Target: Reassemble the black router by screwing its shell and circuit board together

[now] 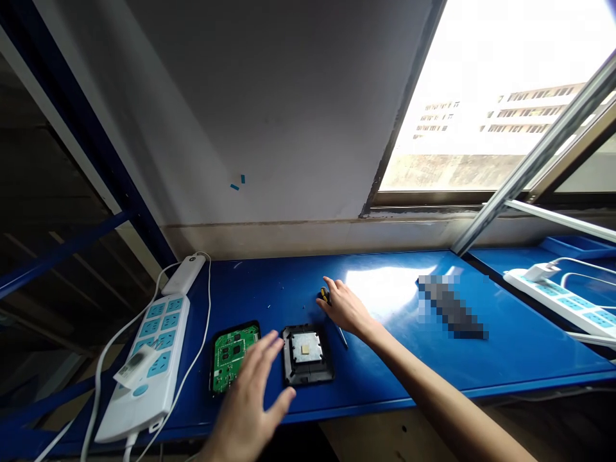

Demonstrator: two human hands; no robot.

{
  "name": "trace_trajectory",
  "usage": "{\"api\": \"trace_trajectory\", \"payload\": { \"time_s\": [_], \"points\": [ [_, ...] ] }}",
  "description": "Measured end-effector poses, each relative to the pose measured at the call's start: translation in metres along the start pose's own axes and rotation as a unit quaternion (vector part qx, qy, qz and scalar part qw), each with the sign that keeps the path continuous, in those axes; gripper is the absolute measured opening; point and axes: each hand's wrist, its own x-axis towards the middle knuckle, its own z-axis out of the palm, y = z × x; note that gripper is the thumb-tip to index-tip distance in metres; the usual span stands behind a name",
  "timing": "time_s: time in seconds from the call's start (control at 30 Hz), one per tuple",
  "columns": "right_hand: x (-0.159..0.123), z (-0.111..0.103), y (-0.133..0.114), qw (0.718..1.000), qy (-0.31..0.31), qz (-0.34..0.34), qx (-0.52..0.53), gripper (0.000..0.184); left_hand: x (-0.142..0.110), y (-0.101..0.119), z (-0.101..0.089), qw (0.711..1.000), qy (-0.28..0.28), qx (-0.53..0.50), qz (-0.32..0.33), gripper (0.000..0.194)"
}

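Note:
My left hand (253,401) hovers in front of the two casing halves, fingers spread and slightly blurred, holding nothing. Partly behind it is a green circuit board (235,353) in a dark casing half. Just right of that lies a black square cover (310,378) with a silver metal plate (310,346) and a small pale pad in its middle. Farther back, my right hand (344,307) has its thumb and fingers around the black-and-yellow handle of a screwdriver (325,295). The screwdriver's metal shaft points back toward the table's front edge, beneath the hand.
On the left, a white power strip (163,346) carries a crumpled label, with a white adapter (184,274) and cables beside it. A pixelated dark object (452,308) lies at right on the blue table (385,372). Another power strip (563,298) sits beyond the metal post.

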Motion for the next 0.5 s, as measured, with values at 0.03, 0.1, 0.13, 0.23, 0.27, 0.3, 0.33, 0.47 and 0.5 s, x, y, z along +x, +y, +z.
{"api": "trace_trajectory", "payload": {
  "time_s": [0.03,0.1,0.13,0.23,0.27,0.3,0.33,0.47,0.5],
  "points": [
    [0.007,0.004,0.002,1.0,-0.005,0.012,0.001,0.062,0.001,0.008,0.013,0.998,-0.005,-0.014,0.059,0.059],
    [0.019,0.007,0.006,1.0,-0.013,0.02,0.01,0.057,0.004,0.019,0.036,0.99,0.017,-0.028,0.135,0.054],
    [0.024,0.006,0.009,1.0,-0.014,0.019,0.019,0.051,0.006,0.022,0.046,0.988,0.032,-0.028,0.147,0.053],
    [0.03,-0.005,0.016,0.998,0.01,0.002,0.062,0.042,0.015,0.021,0.068,0.986,0.098,-0.004,0.136,0.053],
    [0.03,-0.009,0.017,0.996,0.028,-0.005,0.08,0.044,0.017,0.019,0.073,0.986,0.113,0.008,0.125,0.053],
    [0.028,-0.012,0.017,0.993,0.053,-0.011,0.1,0.048,0.02,0.018,0.078,0.985,0.13,0.018,0.112,0.053],
    [0.025,-0.013,0.017,0.989,0.088,-0.012,0.122,0.052,0.022,0.017,0.081,0.985,0.143,0.024,0.098,0.053],
    [0.0,0.007,0.011,0.88,0.356,-0.099,0.298,0.054,0.023,0.016,0.088,0.986,0.155,0.035,0.049,0.055],
    [-0.007,0.015,0.01,0.864,0.377,-0.118,0.311,0.051,0.023,0.016,0.089,0.987,0.154,0.036,0.039,0.054]
  ]
}}
